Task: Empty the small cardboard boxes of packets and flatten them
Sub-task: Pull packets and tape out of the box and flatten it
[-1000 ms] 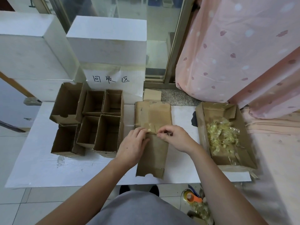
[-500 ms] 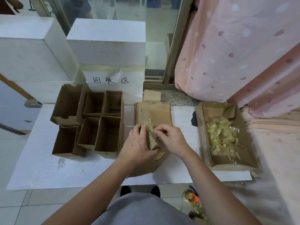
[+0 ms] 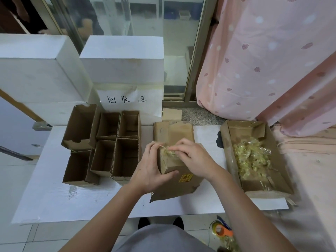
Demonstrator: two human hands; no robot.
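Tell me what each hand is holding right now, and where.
The left hand grips the small cardboard box around its left side and near edge. The right hand pinches the crumpled tape strip at the box's top.

A small brown cardboard box [image 3: 172,164] is held above the white table [image 3: 54,197], partly collapsed, with a yellow label on its near face and crumpled yellowish tape [image 3: 168,151] stuck at its top edge. Behind it a flattened box [image 3: 172,131] is laid flat on the table. To the left, six open cardboard boxes [image 3: 109,144] are stood upright in a tight cluster, sides touching, their insides bare. To the right, a wide shallow cardboard tray [image 3: 227,151] is set on the table, and a heap of clear yellowish packets [image 3: 251,159] is piled inside it.
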